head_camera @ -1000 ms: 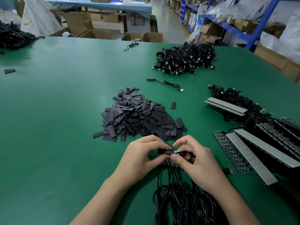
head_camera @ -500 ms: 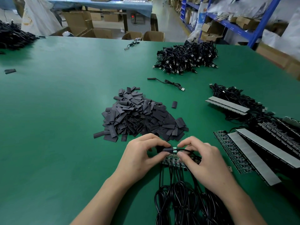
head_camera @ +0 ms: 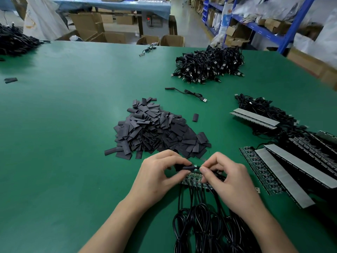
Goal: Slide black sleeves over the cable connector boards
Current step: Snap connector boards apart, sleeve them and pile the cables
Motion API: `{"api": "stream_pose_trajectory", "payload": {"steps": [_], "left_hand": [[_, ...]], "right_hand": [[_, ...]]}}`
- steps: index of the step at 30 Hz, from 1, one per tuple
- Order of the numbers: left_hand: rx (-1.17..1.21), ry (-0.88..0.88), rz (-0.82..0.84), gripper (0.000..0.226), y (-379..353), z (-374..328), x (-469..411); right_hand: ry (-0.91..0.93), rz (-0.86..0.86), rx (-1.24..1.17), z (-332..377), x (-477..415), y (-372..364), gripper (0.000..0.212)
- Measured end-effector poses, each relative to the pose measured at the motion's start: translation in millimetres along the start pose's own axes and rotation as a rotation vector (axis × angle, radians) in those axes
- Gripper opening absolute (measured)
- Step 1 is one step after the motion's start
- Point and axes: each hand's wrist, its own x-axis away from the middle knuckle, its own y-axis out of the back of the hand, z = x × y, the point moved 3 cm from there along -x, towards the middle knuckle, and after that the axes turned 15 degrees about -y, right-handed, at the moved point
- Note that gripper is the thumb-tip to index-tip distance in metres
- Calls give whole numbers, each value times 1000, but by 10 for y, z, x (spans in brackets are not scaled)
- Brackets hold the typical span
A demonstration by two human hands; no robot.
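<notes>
Just this side of the heap of black sleeves (head_camera: 156, 130) on the green bench (head_camera: 63, 143), the left hand (head_camera: 156, 178) pinches one sleeve (head_camera: 183, 168) in its fingers. The sleeve's end meets a small connector board (head_camera: 195, 166), which the right hand (head_camera: 231, 181) pinches with its fingers just above a row of cabled boards (head_camera: 193, 178). Grey strips (head_camera: 295, 167) lie further right.

I see a green table (head_camera: 54, 143) bearing a dark grey heap of sleeves (head_camera: 155, 132), black cables (head_camera: 200, 225) and pale grey strips (head_camera: 255, 116) with dotted black edges. Beyond are brown boxes (head_camera: 171, 41) and a blue shelf (head_camera: 295, 21).
</notes>
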Motion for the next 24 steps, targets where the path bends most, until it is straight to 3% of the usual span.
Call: {"api": "stream_pose_trajectory", "payload": {"steps": [13,19,24], "left_hand": [[40,-24,12,16,-29,-31,-6],[65,-35,-34,18,-16,-30,-15],[25,-44,-95,27,4,-34,-28]], "right_hand": [[-1,33,2,42,19,-49,18],[-75,66,-39,21,11,-39,8],[-104,89,-129,42,4,-39,13]]}}
